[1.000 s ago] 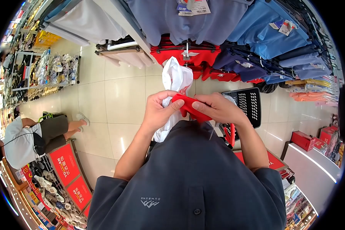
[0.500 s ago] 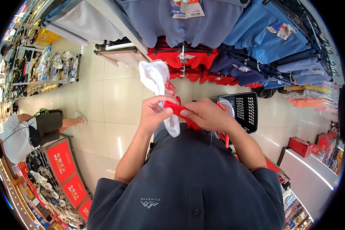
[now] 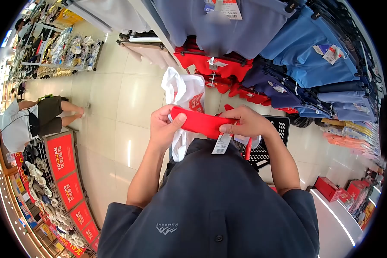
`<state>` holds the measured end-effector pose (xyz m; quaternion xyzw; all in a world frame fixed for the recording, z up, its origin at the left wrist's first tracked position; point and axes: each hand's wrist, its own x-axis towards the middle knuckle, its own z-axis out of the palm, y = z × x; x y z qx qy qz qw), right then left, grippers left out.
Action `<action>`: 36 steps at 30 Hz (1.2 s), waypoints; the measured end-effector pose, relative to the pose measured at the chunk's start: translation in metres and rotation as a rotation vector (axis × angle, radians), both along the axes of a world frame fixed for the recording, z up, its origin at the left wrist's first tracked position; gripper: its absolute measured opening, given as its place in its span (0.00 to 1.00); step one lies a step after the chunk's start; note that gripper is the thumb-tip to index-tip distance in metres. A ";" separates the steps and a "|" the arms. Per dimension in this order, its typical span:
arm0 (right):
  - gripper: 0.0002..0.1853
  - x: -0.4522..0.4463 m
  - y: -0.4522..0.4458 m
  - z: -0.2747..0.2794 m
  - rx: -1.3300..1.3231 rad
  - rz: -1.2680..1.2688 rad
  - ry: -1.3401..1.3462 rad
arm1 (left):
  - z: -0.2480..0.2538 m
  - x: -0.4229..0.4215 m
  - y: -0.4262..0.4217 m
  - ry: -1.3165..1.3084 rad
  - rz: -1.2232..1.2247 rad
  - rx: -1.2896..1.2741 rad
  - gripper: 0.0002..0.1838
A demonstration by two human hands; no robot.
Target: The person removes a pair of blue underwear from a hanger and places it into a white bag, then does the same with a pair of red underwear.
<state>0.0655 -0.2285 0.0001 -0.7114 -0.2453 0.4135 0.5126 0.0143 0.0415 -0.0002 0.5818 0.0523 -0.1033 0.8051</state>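
A red cloth garment (image 3: 197,123) is stretched out as a flat band between my hands, in front of my dark shirt. My left hand (image 3: 164,125) pinches its left end, thumb on top. Its right end is gripped by my right hand (image 3: 246,122), the thumb pressed on the cloth. A white price tag (image 3: 221,144) dangles below the garment. Behind and under my left hand hangs a white plastic bag (image 3: 182,88) with red print; what it hangs from is hidden. Beyond my right forearm is a black basket (image 3: 281,124) with holes, partly covered by my arm.
Ahead are racks with blue-grey shorts (image 3: 228,32), blue shorts (image 3: 307,47) and red garments (image 3: 232,64). At the left, a person (image 3: 34,118) stands by a shoe rack (image 3: 45,189) with red signs. Red boxes (image 3: 327,188) sit on a counter at the right.
My hands have moved apart, pulling the bunched red garment out into a wider band. Its tag now shows below. The white bag has opened out more, and the view has shifted slightly.
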 end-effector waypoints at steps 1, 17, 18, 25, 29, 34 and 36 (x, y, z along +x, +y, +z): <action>0.17 0.001 -0.001 -0.002 -0.004 -0.005 -0.011 | -0.002 -0.002 0.001 -0.028 0.034 0.029 0.10; 0.11 -0.035 -0.021 -0.068 -0.248 -0.397 -0.170 | 0.014 0.035 0.049 -0.090 -0.092 -0.087 0.11; 0.11 -0.039 -0.021 -0.071 -0.252 -0.415 -0.169 | 0.013 0.036 0.053 -0.081 -0.092 -0.085 0.12; 0.26 -0.139 -0.030 -0.155 -1.023 -1.179 -0.630 | 0.011 0.041 0.073 -0.058 -0.193 -0.035 0.11; 0.28 -0.200 -0.022 -0.180 -1.155 -1.216 0.077 | -0.002 0.035 0.074 -0.026 -0.222 0.004 0.11; 0.17 -0.207 -0.048 -0.190 -1.080 -1.205 0.083 | -0.002 0.026 0.057 -0.047 -0.134 0.047 0.11; 0.14 -0.206 -0.066 -0.189 -1.052 -1.226 0.020 | -0.008 0.023 0.048 -0.060 -0.125 0.043 0.10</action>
